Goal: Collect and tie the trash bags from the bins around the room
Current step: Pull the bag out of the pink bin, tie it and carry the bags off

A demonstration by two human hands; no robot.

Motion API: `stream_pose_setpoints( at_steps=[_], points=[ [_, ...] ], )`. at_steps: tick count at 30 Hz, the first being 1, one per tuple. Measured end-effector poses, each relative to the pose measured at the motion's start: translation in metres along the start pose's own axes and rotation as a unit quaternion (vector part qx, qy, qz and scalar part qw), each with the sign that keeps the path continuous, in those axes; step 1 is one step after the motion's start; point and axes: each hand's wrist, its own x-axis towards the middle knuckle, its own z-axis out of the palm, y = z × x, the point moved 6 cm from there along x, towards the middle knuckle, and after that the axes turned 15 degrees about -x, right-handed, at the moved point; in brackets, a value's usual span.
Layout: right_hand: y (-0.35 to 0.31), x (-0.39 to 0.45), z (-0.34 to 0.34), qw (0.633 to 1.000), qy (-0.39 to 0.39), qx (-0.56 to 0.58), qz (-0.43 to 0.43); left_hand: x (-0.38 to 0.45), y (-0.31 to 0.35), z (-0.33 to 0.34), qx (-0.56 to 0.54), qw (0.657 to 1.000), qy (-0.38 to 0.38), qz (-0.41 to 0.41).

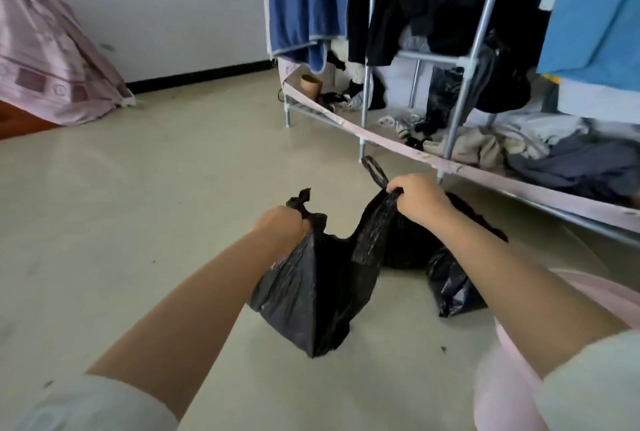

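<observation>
Black trash bag [322,292] handles gripped by left hand [282,228] and right hand [420,200] above bare floor [138,222].

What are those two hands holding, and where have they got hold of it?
A black plastic trash bag, lifted by its two top handles: the left hand grips one handle, the right hand grips the other.

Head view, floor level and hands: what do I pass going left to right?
Pink bed cover → left hand gripping one handle of the black trash bag → right hand gripping its other handle → second black bag on the floor → heaped clothes on the rack's bottom shelf.
</observation>
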Motion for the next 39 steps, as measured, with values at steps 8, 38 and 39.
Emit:
stream_pose_setpoints(
  at_steps=[8, 38, 39],
  points=[
    [-0.059, -0.002, 0.041, 0.941, 0.066, 0.322, 0.078, -0.006, -0.097, -0.011, -0.494, 0.838, 0.229, 0.039],
    [-0.067, 0.040, 0.120, 0.909, -0.080, 0.408, 0.017, 0.007, -0.166, 0.053, -0.569, 0.815, 0.092, -0.058],
    [-0.064, 0.038, 0.135, 0.900, -0.132, 0.415, 0.009, 0.008, -0.169, 0.063, -0.570, 0.814, 0.075, -0.078]
  ],
)
